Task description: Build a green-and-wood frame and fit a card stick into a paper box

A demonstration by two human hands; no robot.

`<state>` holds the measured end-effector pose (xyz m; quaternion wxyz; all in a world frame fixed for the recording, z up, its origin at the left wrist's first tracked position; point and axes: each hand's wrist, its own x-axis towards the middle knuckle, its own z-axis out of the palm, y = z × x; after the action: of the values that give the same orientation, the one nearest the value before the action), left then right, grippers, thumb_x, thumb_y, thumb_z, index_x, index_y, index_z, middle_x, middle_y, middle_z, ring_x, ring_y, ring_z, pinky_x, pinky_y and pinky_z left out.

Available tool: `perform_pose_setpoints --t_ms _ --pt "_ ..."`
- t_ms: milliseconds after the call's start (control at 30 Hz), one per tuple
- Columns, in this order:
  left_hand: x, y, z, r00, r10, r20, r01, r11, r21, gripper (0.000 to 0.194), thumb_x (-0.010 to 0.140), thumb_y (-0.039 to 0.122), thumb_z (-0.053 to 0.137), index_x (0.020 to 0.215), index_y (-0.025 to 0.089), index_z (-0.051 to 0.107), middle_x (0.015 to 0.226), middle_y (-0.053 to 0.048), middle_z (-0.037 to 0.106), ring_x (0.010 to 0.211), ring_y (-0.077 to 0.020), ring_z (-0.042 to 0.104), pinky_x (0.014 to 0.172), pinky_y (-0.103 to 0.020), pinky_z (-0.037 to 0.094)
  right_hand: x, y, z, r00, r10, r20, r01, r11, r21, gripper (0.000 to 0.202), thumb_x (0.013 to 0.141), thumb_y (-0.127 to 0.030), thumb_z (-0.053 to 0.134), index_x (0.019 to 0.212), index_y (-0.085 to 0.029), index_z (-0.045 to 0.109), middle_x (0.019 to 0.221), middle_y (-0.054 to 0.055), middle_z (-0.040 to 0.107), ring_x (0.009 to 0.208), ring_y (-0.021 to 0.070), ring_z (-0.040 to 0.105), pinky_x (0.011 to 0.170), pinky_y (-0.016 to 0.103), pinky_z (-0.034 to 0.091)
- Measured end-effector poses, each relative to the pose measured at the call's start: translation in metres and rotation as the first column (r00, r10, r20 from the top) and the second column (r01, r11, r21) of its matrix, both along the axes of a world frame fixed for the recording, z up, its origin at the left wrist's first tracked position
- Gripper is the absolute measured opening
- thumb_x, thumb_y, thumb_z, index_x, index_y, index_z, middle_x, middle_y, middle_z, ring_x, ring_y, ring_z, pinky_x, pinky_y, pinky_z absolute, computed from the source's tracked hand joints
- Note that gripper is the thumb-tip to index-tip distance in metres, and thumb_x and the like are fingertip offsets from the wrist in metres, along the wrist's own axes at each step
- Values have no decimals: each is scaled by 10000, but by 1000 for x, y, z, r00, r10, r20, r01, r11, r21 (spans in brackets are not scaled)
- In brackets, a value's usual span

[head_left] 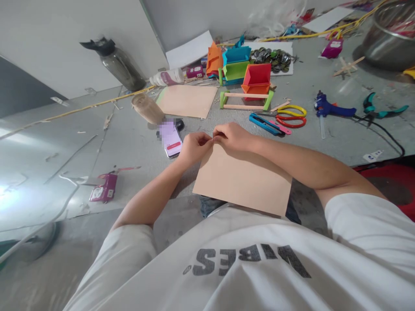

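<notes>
A tan sheet of card (243, 177) lies at the table's front edge and juts out over my lap. My left hand (196, 147) pinches its far left corner between thumb and fingertips. Right beside it, my right hand (234, 136) is closed at the same corner, its fingertips touching those of the left. Whether something small sits between the fingertips is too fine to make out. A phone (171, 137) with a lit screen rests just left of my left hand. Beyond my right hand lie a blue utility knife (266, 124) and scissors with yellow and red handles (292, 116).
A second tan sheet (188, 100), a jar (147, 108) and a dark bottle (118, 65) stand left of centre. Folded paper pieces (238, 62) and a small stick frame (246, 101) are behind. A glue gun (332, 107), pliers (382, 110) and a metal pot (385, 47) occupy the right.
</notes>
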<state>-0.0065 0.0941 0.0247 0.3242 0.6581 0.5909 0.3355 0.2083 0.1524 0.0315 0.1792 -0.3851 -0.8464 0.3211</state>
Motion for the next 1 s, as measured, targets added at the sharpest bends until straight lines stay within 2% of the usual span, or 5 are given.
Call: perform_pose_setpoints --t_ms 167,400,567,867,1000 --pt "0 -2 0 999 15 -42 -12 998 66 176 888 373 765 823 214 796 850 -60 841 797 -209 727 777 -338 588 1 0 6 999 18 51 -19 1000 15 272 1113 -328 597 1056 -207 834 1005 89 834 914 241 663 858 366 395" --pt "-3 2 0 998 -25 -51 26 999 28 313 979 468 679 869 204 806 785 -33 746 776 -198 625 706 -322 475 0 -2 6 999 -15 41 14 999 32 207 1090 -285 629 1069 -200 816 1031 101 839 897 238 657 868 366 408" --pt "-4 2 0 997 -34 -75 36 999 30 281 973 437 690 872 200 802 784 -35 730 755 -192 601 711 -332 465 1 -2 6 998 -26 53 24 999 36 181 1072 -264 662 1099 -196 828 1037 93 840 898 231 649 871 363 408" --pt "-12 2 4 957 -19 -290 58 990 128 263 1014 424 722 1023 230 899 963 -91 888 863 -258 750 860 -369 587 8 8 10 995 34 94 -40 997 72 289 1099 -330 626 1065 -187 875 991 89 839 911 235 662 851 362 388" --pt "-12 3 3 962 -24 -272 62 989 132 286 1033 436 709 1026 225 903 968 -93 890 879 -262 755 870 -372 596 7 5 8 998 19 66 -24 996 86 277 1073 -298 628 1068 -187 882 1005 92 841 917 239 661 866 367 398"
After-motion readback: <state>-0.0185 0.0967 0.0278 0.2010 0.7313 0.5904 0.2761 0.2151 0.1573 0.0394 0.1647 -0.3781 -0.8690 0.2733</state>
